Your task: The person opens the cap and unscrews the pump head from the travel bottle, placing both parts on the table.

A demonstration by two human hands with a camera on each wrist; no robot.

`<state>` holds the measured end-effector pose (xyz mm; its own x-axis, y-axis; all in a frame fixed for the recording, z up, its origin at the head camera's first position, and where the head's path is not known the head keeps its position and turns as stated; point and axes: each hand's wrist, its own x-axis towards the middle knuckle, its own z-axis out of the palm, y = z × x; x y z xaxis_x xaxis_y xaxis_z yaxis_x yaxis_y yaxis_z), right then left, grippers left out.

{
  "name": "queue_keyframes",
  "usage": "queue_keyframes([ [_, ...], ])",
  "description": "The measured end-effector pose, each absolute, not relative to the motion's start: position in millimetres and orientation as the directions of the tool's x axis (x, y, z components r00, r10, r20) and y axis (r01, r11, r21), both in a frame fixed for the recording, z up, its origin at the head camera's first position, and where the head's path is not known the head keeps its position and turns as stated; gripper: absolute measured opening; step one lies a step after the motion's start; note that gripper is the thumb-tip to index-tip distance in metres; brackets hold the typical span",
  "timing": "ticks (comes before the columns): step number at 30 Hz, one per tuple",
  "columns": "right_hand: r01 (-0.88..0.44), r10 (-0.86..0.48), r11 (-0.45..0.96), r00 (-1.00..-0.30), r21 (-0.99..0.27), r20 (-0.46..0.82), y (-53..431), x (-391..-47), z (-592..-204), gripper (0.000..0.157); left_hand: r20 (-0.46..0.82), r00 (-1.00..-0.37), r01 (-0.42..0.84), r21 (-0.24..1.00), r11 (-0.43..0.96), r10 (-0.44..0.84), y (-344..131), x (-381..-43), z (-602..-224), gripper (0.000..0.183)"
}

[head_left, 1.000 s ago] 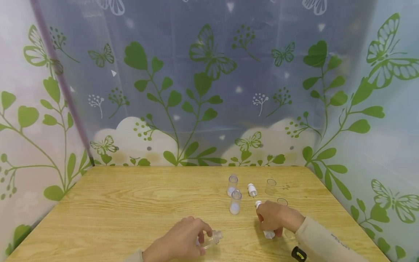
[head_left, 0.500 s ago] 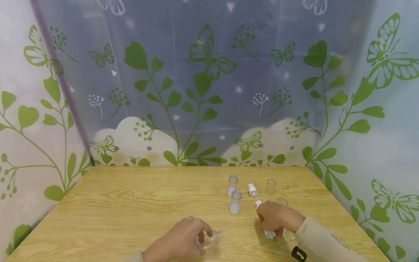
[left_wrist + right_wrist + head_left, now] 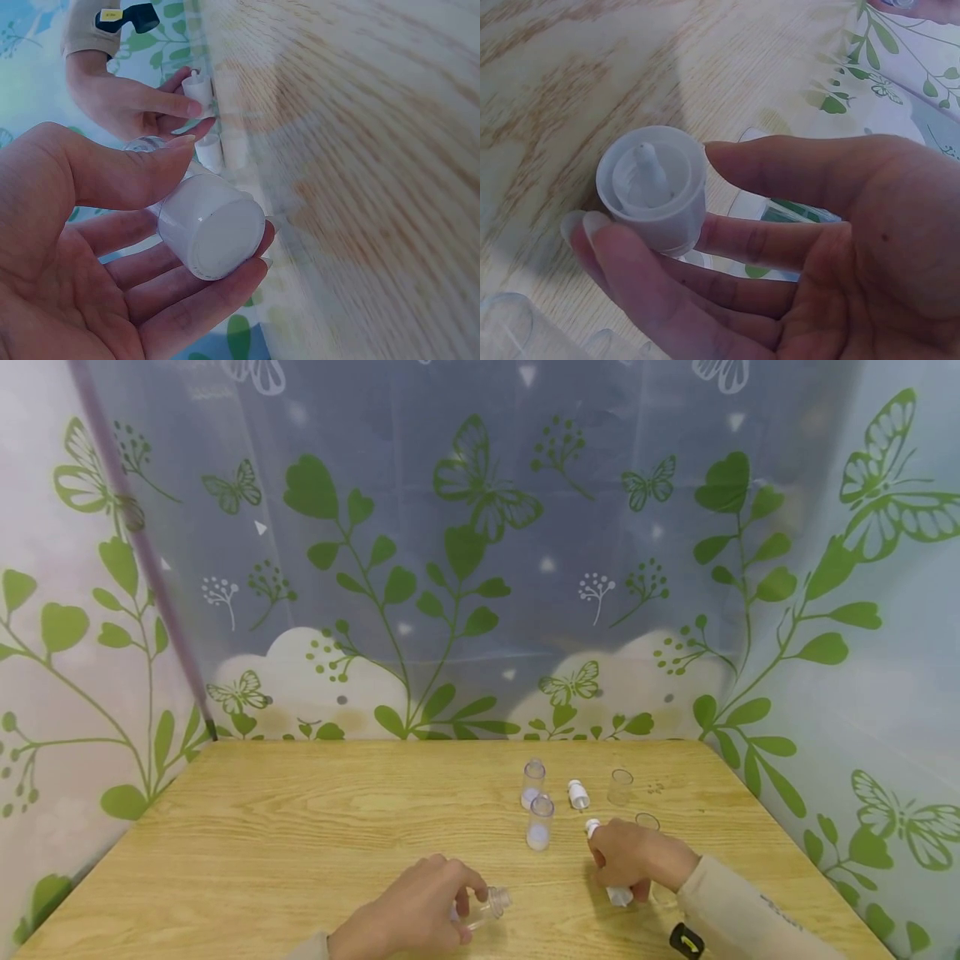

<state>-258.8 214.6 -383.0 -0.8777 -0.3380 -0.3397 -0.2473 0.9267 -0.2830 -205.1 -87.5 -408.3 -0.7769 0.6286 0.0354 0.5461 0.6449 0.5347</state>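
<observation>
My left hand [image 3: 420,906] holds a small clear bottle [image 3: 491,906] lying on its side, its threaded neck pointing right. In the left wrist view, thumb and fingers curl round its body near the white base [image 3: 225,240]. Farther right, my right hand [image 3: 633,860] pinches a white pump top [image 3: 656,187] between thumb and fingers. Its hollow end with a central stem faces the right wrist camera. Another white piece [image 3: 592,827] shows just beyond the right knuckles, mostly hidden by the hand.
Two clear bottles with whitish bottoms, a rear one [image 3: 533,785] and a front one [image 3: 539,822], stand beyond the hands. A white pump top [image 3: 577,794] lies beside them. Clear cylindrical covers [image 3: 620,787] stand on the right of the wooden table [image 3: 337,810]. Patterned curtains [image 3: 480,610] enclose it.
</observation>
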Motion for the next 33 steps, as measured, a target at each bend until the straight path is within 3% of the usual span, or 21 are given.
queue_keyframes([
  [21, -0.259, -0.342, 0.930, -0.870, -0.261, -0.354, 216, -261, -375, 0.017, 0.025, -0.791, 0.535, 0.513, 0.671, 0.612, -85, -205, -407, 0.038],
  [33, -0.257, -0.360, 0.923, -0.838, -0.285, -0.411, 218, -263, -355, 0.012, 0.066, -0.800, 0.533, 0.533, 0.657, 0.596, -51, -216, -393, 0.033],
])
